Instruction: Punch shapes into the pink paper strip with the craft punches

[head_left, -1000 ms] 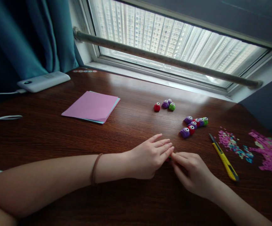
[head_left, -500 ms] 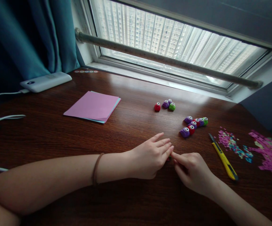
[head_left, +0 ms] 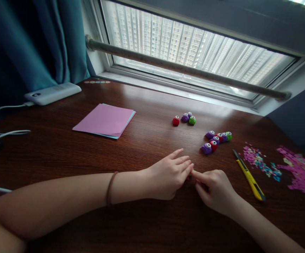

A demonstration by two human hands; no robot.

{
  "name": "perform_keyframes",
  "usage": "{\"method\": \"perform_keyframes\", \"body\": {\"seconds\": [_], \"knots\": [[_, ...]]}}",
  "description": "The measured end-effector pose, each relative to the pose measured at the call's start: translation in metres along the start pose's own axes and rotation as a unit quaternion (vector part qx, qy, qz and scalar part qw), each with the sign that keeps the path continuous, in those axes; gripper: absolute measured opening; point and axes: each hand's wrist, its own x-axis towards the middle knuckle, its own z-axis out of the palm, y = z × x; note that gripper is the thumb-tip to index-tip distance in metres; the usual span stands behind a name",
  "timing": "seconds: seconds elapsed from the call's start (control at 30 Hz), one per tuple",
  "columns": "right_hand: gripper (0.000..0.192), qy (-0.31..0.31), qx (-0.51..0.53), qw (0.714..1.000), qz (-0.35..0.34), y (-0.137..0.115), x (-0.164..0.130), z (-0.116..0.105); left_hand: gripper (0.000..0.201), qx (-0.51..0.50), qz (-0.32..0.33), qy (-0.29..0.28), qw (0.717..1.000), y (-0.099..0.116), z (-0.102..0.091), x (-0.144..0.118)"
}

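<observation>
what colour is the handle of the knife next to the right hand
Yellow, with a dark tip; the knife shows in the head view, right of the right hand.

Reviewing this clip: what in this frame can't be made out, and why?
- Small item between the left hand and right hand: head view, covered by the fingertips; only a dark speck shows.
- Whether either hand grips it: hidden.
- Pink paper scraps: cut off by the right edge.
- Markings on the small punches: too small.
- White cables: run off the left edge.
</observation>
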Motion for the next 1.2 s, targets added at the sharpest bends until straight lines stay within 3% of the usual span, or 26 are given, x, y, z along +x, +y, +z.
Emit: {"method": "perform_keyframes", "body": {"seconds": [0.3,0.5,0.6,0.7,0.87,1.2], "knots": [[0.023,0.084,0.083,0.992,-0.054,0.007,-0.001,0.011,0.050,-0.069,-0.019,0.047,0.996,-0.006,0.009,-0.006],[0.036,0.135,0.138,0.979,-0.064,0.003,-0.003,0.012,0.057,-0.119,-0.056,0.029,0.991,-0.008,0.010,-0.007],[0.041,0.142,0.152,0.978,-0.027,0.003,-0.002,0.009,0.063,-0.118,-0.099,0.025,0.988,-0.008,0.010,-0.005],[0.045,0.103,0.155,0.982,0.022,0.006,0.001,0.010,0.065,-0.125,-0.130,0.005,0.984,-0.008,0.012,-0.004],[0.030,0.050,0.155,0.985,0.056,0.010,0.005,0.009,0.059,-0.123,-0.138,-0.026,0.982,-0.009,0.013,-0.004],[0.032,0.151,0.084,0.969,0.175,0.047,0.012,0.006,0.050,-0.128,-0.133,-0.031,0.982,-0.010,0.011,-0.004]]}}
